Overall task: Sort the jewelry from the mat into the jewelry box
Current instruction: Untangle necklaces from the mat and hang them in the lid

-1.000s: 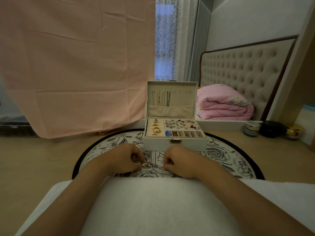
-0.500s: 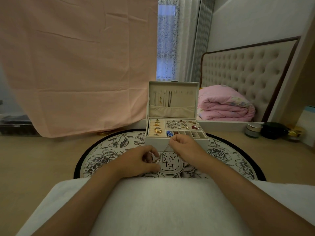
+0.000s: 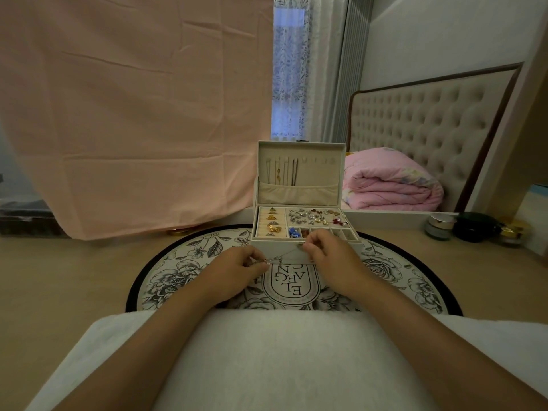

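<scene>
Pinching a thin chain at both ends, left hand low, right hand higher. Pulled straight just in front of the box, above the mat.

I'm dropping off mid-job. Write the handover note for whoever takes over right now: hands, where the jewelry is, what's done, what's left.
Left hand: pinches the pendant end of a thin silver chain.
Right hand: pinches the chain's other end, just in front of the jewelry box, above the mat.
Done: rings sit in the left rolls, small pieces fill the big tray, and necklaces hang in the open lid.
Left: stow this chain, probably on a lid hook. No other loose piece shows on the mat, though the hands hide part of it.
</scene>
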### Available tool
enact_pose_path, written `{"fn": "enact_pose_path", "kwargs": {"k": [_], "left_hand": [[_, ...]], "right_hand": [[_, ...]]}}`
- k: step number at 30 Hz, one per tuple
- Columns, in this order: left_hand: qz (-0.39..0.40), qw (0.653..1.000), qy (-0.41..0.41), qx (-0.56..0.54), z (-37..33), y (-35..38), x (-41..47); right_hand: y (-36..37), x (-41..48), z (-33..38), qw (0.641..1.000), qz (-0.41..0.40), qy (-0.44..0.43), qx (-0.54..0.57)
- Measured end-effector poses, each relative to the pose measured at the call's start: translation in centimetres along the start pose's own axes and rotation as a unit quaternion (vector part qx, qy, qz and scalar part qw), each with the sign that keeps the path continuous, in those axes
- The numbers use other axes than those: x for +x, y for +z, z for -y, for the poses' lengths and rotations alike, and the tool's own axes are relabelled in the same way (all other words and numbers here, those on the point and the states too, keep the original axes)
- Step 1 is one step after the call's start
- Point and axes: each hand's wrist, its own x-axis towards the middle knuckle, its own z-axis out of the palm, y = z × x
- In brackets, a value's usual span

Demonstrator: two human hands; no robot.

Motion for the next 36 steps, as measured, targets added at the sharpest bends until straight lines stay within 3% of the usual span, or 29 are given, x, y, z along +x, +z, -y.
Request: {"fn": "enact_pose_path", "kwargs": {"k": [3,11,15,17,20,22,24,31,36], "left_hand": [[-0.015,1.000,0.012,-0.007,0.3,-0.2,0.1],[0.028,0.998,0.049,-0.013,-0.1,-0.5,-0.2],[0.039,0.998,0.046,-0.031,-0.6,-0.2,-0.3],[0.032,0.997,0.044,-0.055,-0.9,-0.1,-0.5],[0.022,0.995,0.046,-0.089,-1.3,-0.1,-0.5],[0.024,0.993,0.051,-0.103,-1.2,-0.1,-0.5],[0.025,0.991,0.059,-0.116,-1.2,-0.2,-0.5],[-0.039,0.995,0.074,-0.057,-1.0,-0.6,-0.3],[0.020,0.995,0.081,-0.058,-0.6,-0.9,-0.4]], "right_hand": [[-0.2,0.1,-0.1,1.000,0.013,0.004,0.028],[-1.0,-0.2,-0.4,0.969,0.140,-0.005,-0.206],[-1.0,-0.4,0.5,0.956,0.171,-0.035,-0.235],[-0.8,-0.3,0.8,0.967,0.156,-0.048,-0.195],[0.1,-0.5,1.9,0.991,0.114,-0.027,0.057],[0.9,-0.8,2.6,0.971,0.138,0.009,0.195],[1.4,-0.9,2.8,0.950,0.172,0.040,0.255],[0.4,-0.5,1.7,0.980,0.120,0.050,0.150],[0.3,-0.6,1.8,0.979,0.103,0.036,0.172]]}}
